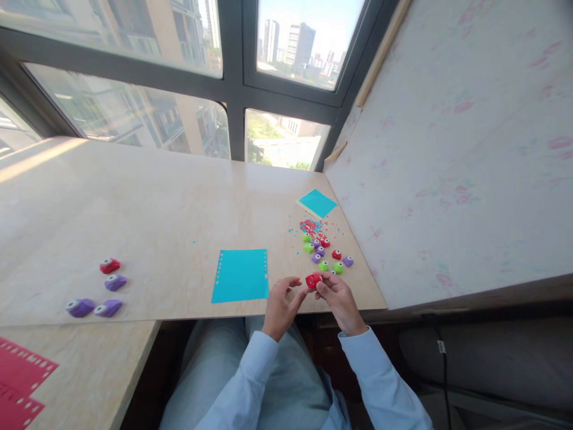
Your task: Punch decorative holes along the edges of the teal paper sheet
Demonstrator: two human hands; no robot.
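My right hand (336, 297) is closed around a small red paper punch (313, 280), held just above the table near its front edge. Close on its left is my left hand (283, 303), with the fingers bent and apart; its thumb reaches toward the red punch, and whether it touches is unclear. To the left of my hands lies a blue paper sheet (242, 276) with small holes punched along both sides. Beyond my right hand, several green, purple and red punches sit in a group, among them a green punch (338, 268) and a purple punch (348, 261).
Red and blue paper bits (310, 227) lie scattered behind the punches, near a stack of blue paper squares (319, 203). At far left stand a red punch (110, 266) and several purple ones. Punched red sheets (22, 367) lie at lower left. A wall (447, 167) bounds the right.
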